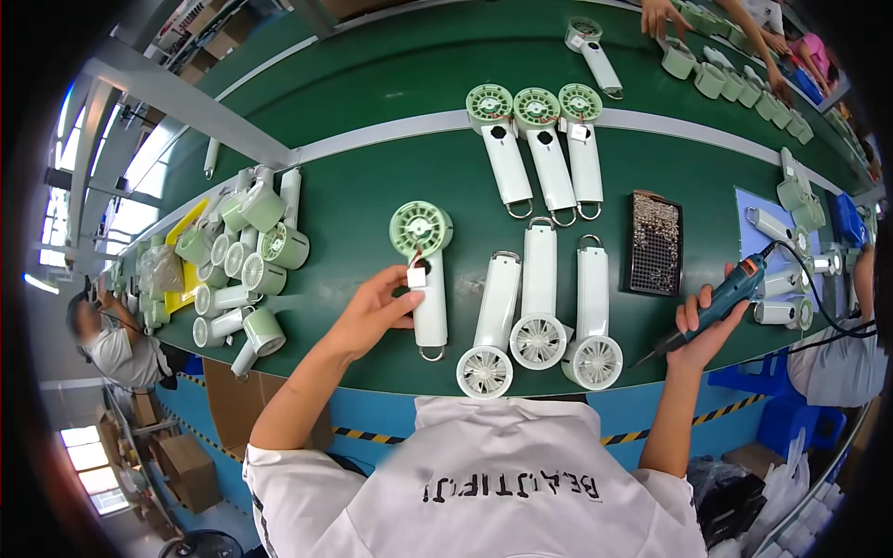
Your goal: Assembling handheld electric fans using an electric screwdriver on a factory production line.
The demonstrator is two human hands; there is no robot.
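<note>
My left hand (376,310) has its fingers and thumb closed around the white handle of a handheld fan (432,321). That fan lies on the green bench with its round green head away from me; wires and a small white square piece show at its neck. In my right hand (699,327) is a teal and black electric screwdriver (724,303), its bit pointing down to the left and its cord running off right. Between my hands lie three fans (539,279) with grilled heads toward me. Beyond them are three more fans (549,167) with open green heads.
A black tray of small screws (656,244) sits left of the screwdriver. Many fans are piled at the left (246,246) beside a yellow tray (191,270). At the right, more fans rest on a blue mat (758,232). Other people's hands (662,17) work across the bench.
</note>
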